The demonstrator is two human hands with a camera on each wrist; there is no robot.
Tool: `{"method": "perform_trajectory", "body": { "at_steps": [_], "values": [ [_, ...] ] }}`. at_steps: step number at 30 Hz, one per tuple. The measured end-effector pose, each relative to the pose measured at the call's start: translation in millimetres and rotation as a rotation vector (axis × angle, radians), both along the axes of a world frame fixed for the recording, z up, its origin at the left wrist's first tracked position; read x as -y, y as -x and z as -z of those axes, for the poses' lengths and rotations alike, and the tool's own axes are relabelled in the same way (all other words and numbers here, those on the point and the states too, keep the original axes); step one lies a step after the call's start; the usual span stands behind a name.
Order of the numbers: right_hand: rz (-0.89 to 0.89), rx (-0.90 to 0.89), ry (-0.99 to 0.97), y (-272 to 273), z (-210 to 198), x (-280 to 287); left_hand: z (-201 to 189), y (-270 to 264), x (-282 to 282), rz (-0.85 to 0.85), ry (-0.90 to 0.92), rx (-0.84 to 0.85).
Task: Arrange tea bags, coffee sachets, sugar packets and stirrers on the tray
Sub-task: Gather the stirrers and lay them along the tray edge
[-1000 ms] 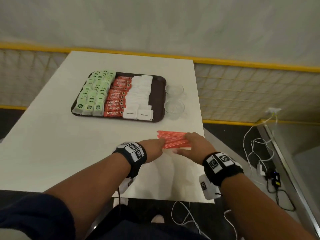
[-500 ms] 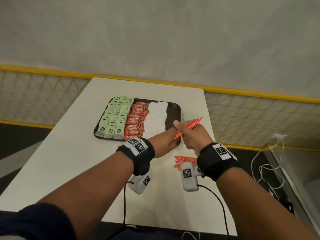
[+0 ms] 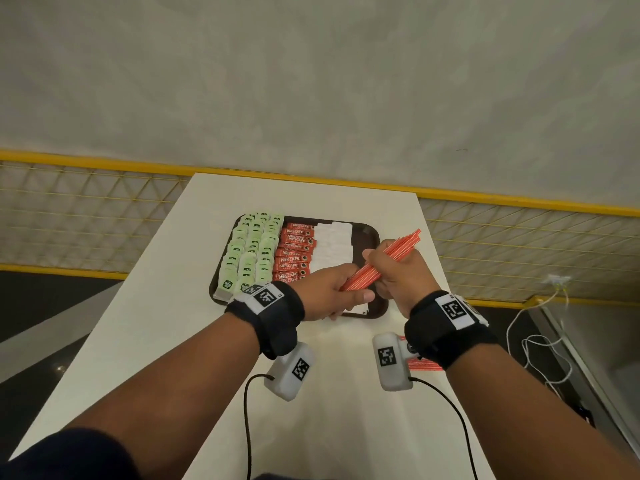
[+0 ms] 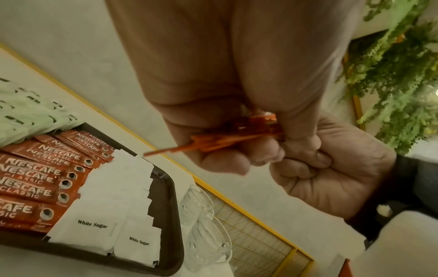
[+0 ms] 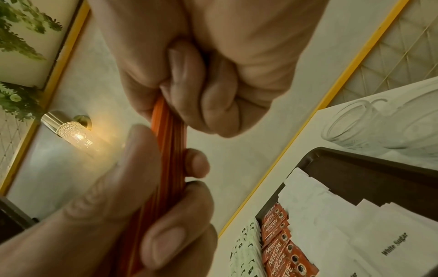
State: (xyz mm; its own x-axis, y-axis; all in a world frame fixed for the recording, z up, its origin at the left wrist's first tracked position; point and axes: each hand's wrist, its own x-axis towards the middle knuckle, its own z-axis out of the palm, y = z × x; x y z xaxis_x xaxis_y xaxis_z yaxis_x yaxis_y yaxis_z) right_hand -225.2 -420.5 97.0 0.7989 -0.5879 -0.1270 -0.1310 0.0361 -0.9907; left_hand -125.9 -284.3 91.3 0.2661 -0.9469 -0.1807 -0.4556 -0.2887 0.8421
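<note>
Both hands hold one bundle of orange-red stirrers (image 3: 391, 256) in the air over the near right part of the dark brown tray (image 3: 372, 233). My left hand (image 3: 346, 292) grips the bundle's near end, and my right hand (image 3: 384, 268) grips its middle. The far ends stick out up and to the right. On the tray lie green tea bags (image 3: 252, 251) at the left, red coffee sachets (image 3: 294, 254) in the middle and white sugar packets (image 3: 332, 244) to their right. The left wrist view shows the stirrers (image 4: 237, 138) pinched between curled fingers.
Two clear glass cups (image 4: 206, 224) stand just right of the tray; in the head view my right hand hides them. More stirrers (image 3: 420, 363) lie on the white table (image 3: 166, 341) under my right wrist. White cables (image 3: 540, 341) trail on the floor at the right.
Both hands lifted a bundle of stirrers off the pile on the table and carried it forward over the tray's near right part. The rest of the pile stayed on the table.
</note>
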Motion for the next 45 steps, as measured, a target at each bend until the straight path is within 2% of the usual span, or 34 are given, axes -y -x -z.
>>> {"method": "perform_trajectory", "body": {
  "at_steps": [5,9,12,16,19,27,30,32,35,38,41,45],
  "values": [
    [0.031,0.006,-0.022,-11.8,1.6,-9.3,5.1,-14.2,-9.7,0.024,0.06,-0.115],
    [0.056,-0.016,0.005,-22.7,-1.3,-16.0,6.1,-24.6,-12.7,0.02,0.091,-0.101],
    [0.064,-0.068,-0.044,-28.7,-3.6,-19.7,8.2,-32.4,-13.0,0.025,0.095,-0.109],
    [0.002,-0.098,-0.082,-32.5,-6.6,-19.7,8.1,-42.7,-13.0,0.044,0.074,-0.083],
    [-0.008,-0.062,-0.054,-37.5,-7.8,-21.5,9.2,-50.7,-13.1,0.043,0.069,-0.083],
    [0.103,0.043,0.029,-52.7,-5.4,-28.9,9.0,-70.8,-19.9,-0.038,0.131,-0.221],
    [0.133,0.089,0.022,-56.6,-3.7,-28.5,9.3,-76.4,-24.2,-0.082,0.128,-0.316],
    [0.16,0.127,0.013,-56.5,-6.8,-27.6,7.3,-80.1,-29.6,-0.202,0.109,-0.413],
    [0.191,0.179,0.012,-57.2,-13.2,-27.2,7.2,-86.7,-37.6,-0.438,0.073,-0.625],
    [0.153,0.17,0.089,-62.9,-15.0,-34.1,1.0,-81.5,-36.9,-0.483,0.109,-0.841],
    [0.116,0.164,0.15,-69.8,-15.6,-43.4,-8.1,-73.1,-31.8,-0.479,0.146,-0.89],
    [0.083,0.174,0.129,-77.2,-19.1,-45.7,-12.2,-76.9,-32.0,-0.528,0.163,-0.895]
  ]
}}
